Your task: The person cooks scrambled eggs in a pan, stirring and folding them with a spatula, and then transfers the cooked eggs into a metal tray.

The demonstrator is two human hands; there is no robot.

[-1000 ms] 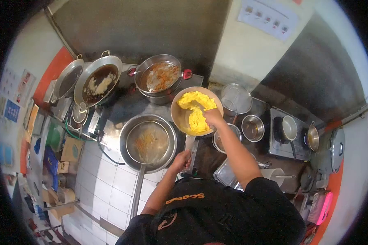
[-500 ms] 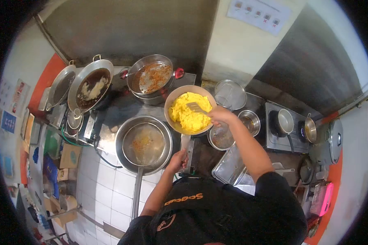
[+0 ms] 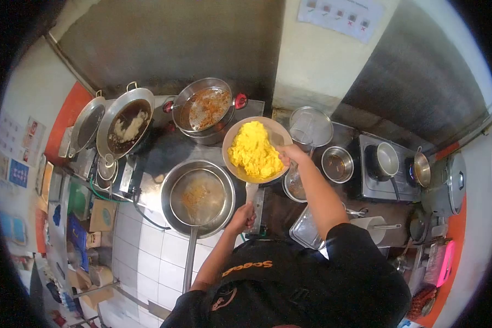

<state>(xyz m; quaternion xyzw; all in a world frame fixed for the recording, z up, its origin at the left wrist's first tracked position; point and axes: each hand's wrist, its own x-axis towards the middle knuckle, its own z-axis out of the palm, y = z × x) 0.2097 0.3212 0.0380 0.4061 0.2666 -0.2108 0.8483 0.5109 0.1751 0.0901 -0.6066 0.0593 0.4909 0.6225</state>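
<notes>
My left hand (image 3: 241, 217) is wrapped around the pale handle (image 3: 251, 192) of a frying pan (image 3: 231, 135). Fluffy yellow scrambled eggs (image 3: 251, 150) lie heaped across its left and middle part. Closed on a spatula (image 3: 277, 140), my right hand (image 3: 291, 155) is over the pan's right edge. The spatula's blade is blurred inside the pan, beside the eggs. Left of the pan sits a large steel bowl (image 3: 168, 210) with a long-handled strainer (image 3: 190, 249) resting in it.
Behind stands a pot (image 3: 187, 128) with red handles and bubbling oil. Two woks, one a wok of dark oil (image 3: 115, 143), are at the left. A round strainer (image 3: 311, 127), a small steel pot (image 3: 337, 164) and a metal tray (image 3: 307, 227) lie right; farther is a stove (image 3: 374, 186).
The spatula has moved from over the eggs to the pan's right side. The eggs are now bunched more to the left, baring the pan's right part. The view has shifted slightly.
</notes>
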